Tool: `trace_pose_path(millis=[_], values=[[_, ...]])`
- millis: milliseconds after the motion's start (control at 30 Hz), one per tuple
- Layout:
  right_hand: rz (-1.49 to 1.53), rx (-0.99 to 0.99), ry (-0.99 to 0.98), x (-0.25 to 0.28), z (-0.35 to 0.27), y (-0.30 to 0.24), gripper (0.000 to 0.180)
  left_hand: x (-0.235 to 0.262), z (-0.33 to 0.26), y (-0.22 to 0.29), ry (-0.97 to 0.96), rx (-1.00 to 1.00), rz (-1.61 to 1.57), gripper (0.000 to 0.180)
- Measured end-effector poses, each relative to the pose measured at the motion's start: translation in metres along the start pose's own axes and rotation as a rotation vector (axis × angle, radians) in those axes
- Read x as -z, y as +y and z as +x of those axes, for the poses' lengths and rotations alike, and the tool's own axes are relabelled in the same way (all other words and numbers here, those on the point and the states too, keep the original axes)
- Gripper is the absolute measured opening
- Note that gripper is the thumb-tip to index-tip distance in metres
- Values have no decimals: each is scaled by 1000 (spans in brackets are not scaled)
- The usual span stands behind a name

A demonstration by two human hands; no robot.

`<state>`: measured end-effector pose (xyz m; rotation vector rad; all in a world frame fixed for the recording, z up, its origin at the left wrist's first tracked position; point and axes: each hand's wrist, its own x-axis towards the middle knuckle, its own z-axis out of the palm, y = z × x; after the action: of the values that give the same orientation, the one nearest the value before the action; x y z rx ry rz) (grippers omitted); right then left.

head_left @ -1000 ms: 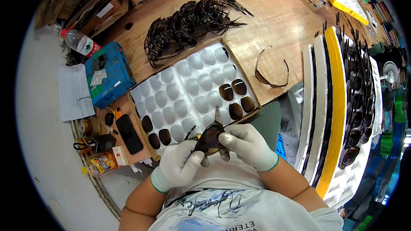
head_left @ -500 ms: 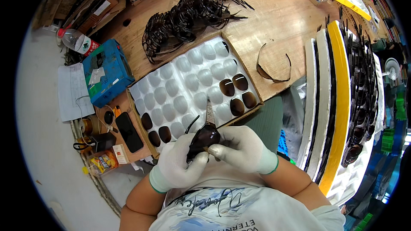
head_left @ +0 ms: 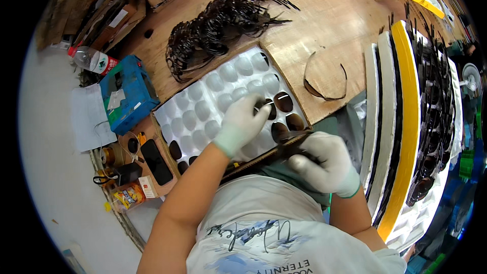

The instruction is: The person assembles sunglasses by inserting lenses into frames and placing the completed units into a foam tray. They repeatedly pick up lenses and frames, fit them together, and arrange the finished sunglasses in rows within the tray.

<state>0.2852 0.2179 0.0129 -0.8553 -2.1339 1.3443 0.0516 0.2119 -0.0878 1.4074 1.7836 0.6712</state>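
My left hand, in a white glove, reaches over a tray of lenses. Its thumb and fingers are closed on the edge of a dark brown lens at the tray's right side. Beside the tray's near right corner, my gloved right hand is closed around a dark pair of sunglasses, smeared by motion. Whether both its lenses are in place cannot be made out. More brown lenses lie by my left fingers; pale, film-like covered ones fill most other pockets.
A heap of dark eyeglass frames lies beyond the tray. One loose frame rests on the table to the right. Stacked white and yellow trays with sunglasses stand far right. A blue box, phone and bottle are left.
My left hand has let go of the sunglasses and moved forward to the brown lenses. My right hand has carried the sunglasses to the right, away from my chest.
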Motion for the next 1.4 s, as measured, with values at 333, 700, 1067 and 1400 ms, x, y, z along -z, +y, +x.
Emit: trace_pose_path(millis=[333,700,1067,1400], values=[[433,-62,156,-28,-15,6,63,-27,18,4,-60,160,418,50],[409,-33,239,-49,-16,5,42,-17,6,-16,-29,76,9,43],[344,-131,-152,-66,-8,-17,25,39,-121,9,-20,7,-1074,30],[574,-171,-325,-62,-11,-14,27,51,-128,5,-356,-9,-1278,29]])
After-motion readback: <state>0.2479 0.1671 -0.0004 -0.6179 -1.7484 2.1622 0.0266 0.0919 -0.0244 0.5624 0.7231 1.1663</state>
